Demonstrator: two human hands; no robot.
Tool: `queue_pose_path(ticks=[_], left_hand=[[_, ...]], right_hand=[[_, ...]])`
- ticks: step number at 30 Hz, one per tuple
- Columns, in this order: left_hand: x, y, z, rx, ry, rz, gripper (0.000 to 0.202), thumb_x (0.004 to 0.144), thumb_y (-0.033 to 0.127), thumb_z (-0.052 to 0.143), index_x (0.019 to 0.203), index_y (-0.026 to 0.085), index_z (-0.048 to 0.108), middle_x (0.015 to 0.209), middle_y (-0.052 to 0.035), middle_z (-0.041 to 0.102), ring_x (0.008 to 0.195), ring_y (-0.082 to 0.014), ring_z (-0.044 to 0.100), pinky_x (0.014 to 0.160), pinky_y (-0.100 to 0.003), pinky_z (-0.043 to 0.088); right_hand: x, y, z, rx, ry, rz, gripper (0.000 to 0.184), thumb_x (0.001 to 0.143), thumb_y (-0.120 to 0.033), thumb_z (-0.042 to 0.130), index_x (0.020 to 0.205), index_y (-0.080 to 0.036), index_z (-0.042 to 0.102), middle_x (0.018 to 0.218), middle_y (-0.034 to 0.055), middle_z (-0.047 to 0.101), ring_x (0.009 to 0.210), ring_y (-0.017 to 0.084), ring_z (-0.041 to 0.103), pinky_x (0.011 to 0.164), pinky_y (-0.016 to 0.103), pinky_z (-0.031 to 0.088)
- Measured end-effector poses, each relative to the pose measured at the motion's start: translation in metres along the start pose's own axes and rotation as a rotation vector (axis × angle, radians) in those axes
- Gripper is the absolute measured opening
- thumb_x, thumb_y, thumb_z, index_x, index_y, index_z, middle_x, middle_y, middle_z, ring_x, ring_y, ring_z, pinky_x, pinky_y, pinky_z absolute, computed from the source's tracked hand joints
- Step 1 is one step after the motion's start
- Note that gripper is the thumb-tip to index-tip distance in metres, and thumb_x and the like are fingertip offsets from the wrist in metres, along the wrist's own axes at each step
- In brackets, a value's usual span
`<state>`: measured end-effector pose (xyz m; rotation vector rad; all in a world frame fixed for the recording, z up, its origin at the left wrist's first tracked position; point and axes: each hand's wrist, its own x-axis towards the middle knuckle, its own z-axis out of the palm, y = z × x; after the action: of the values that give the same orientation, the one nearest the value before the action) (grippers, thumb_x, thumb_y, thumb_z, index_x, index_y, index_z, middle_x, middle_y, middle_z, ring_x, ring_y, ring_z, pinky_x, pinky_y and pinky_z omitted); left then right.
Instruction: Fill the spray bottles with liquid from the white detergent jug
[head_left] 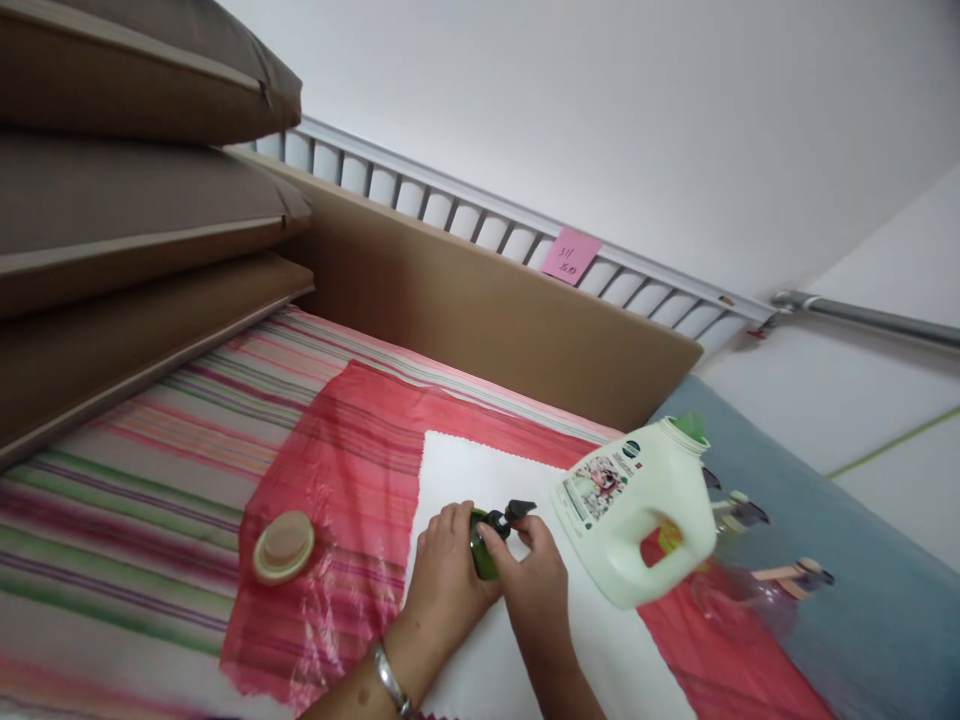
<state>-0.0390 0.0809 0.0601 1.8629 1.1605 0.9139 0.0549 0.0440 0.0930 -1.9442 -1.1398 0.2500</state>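
A small green pump bottle (482, 562) stands over the white cloth, with my left hand (448, 568) wrapped round its body. My right hand (534, 578) grips the neck, at the collar of its black pump head (517, 510); the spout points to the right. Most of the bottle is hidden behind my fingers. To the right is a large pale green detergent jug (637, 510) with a handle and a label, its top uncapped and showing a green spout. A round beige cap (283, 547) lies to the left on the red plastic sheet (352, 480).
The white cloth (450, 470) lies on the red sheet over striped fabric (112, 520). Several clear pump bottles (780, 590) stand behind the jug. Stacked cushions (150, 200) rise at left. A brown board (480, 310) leans before a white radiator bearing a pink note (571, 255).
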Motion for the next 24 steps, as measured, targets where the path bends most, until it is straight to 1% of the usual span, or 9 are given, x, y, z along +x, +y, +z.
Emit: queue_pose_path(ticks=[4,8,10,11,13,16,19,22,24], left_hand=[[0.000,-0.003,-0.001,-0.025,0.023,-0.004,0.050,0.071,0.027,0.055,0.118,0.014,0.047,0.110,-0.0153,0.058,0.104,-0.0299,0.054,0.090,-0.042,0.042],[0.001,-0.005,-0.007,-0.084,-0.023,-0.024,0.068,0.059,0.032,0.068,0.120,0.016,0.044,0.114,-0.0139,0.057,0.106,-0.0304,0.053,0.090,-0.041,0.042],[0.001,-0.005,-0.009,-0.089,-0.035,-0.025,0.074,0.053,0.031,0.072,0.121,0.017,0.044,0.115,-0.0130,0.057,0.107,-0.0307,0.052,0.091,-0.041,0.042],[0.001,-0.004,-0.009,-0.082,-0.036,-0.023,0.075,0.053,0.032,0.073,0.121,0.017,0.044,0.115,-0.0127,0.057,0.108,-0.0307,0.052,0.091,-0.041,0.041],[0.000,-0.002,-0.008,-0.055,-0.030,-0.011,0.072,0.056,0.033,0.071,0.121,0.016,0.045,0.114,-0.0127,0.057,0.107,-0.0302,0.052,0.092,-0.042,0.041],[-0.002,0.001,-0.007,-0.024,-0.021,0.017,0.065,0.062,0.033,0.066,0.121,0.014,0.045,0.114,-0.0137,0.056,0.106,-0.0296,0.052,0.092,-0.042,0.040],[-0.001,0.000,-0.008,-0.027,-0.038,0.008,0.070,0.059,0.034,0.068,0.122,0.013,0.045,0.114,-0.0138,0.056,0.106,-0.0302,0.052,0.092,-0.043,0.040],[0.000,-0.001,-0.008,-0.040,-0.056,-0.010,0.074,0.055,0.034,0.072,0.121,0.016,0.045,0.114,-0.0122,0.057,0.107,-0.0305,0.051,0.092,-0.042,0.041],[0.001,-0.001,-0.008,-0.038,-0.052,-0.003,0.071,0.058,0.033,0.069,0.122,0.015,0.045,0.114,-0.0127,0.057,0.106,-0.0305,0.052,0.092,-0.043,0.040]], right_hand=[[0.003,-0.003,0.001,0.031,-0.063,-0.050,0.030,0.073,-0.045,0.059,0.087,-0.019,0.055,0.090,0.0101,0.064,0.091,0.030,0.058,0.085,0.046,0.042],[0.017,-0.006,-0.012,0.135,-0.285,-0.150,0.026,0.068,-0.037,0.062,0.088,-0.020,0.063,0.090,0.0063,0.070,0.090,0.027,0.063,0.085,0.040,0.047],[0.021,-0.005,-0.017,0.172,-0.364,-0.173,0.030,0.069,-0.035,0.061,0.094,-0.021,0.065,0.098,0.0049,0.070,0.094,0.025,0.064,0.086,0.038,0.049],[0.022,-0.004,-0.018,0.175,-0.366,-0.169,0.034,0.069,-0.036,0.060,0.099,-0.021,0.064,0.104,0.0050,0.069,0.097,0.025,0.063,0.087,0.038,0.048],[0.020,-0.001,-0.015,0.146,-0.301,-0.135,0.038,0.068,-0.037,0.061,0.102,-0.020,0.060,0.107,0.0077,0.067,0.100,0.027,0.061,0.089,0.042,0.046],[0.016,0.003,-0.008,0.084,-0.187,-0.079,0.031,0.067,-0.040,0.064,0.089,-0.019,0.057,0.090,0.0090,0.066,0.093,0.031,0.060,0.088,0.050,0.043],[0.018,0.002,-0.009,0.112,-0.241,-0.097,0.027,0.067,-0.038,0.063,0.085,-0.019,0.058,0.085,0.0067,0.067,0.088,0.028,0.062,0.085,0.045,0.047],[0.021,-0.001,-0.014,0.177,-0.352,-0.143,0.031,0.070,-0.035,0.059,0.096,-0.019,0.061,0.100,0.0066,0.067,0.097,0.024,0.062,0.088,0.037,0.048],[0.021,-0.002,-0.013,0.169,-0.317,-0.145,0.034,0.070,-0.037,0.060,0.099,-0.021,0.061,0.107,0.0061,0.065,0.104,0.024,0.059,0.092,0.037,0.046]])
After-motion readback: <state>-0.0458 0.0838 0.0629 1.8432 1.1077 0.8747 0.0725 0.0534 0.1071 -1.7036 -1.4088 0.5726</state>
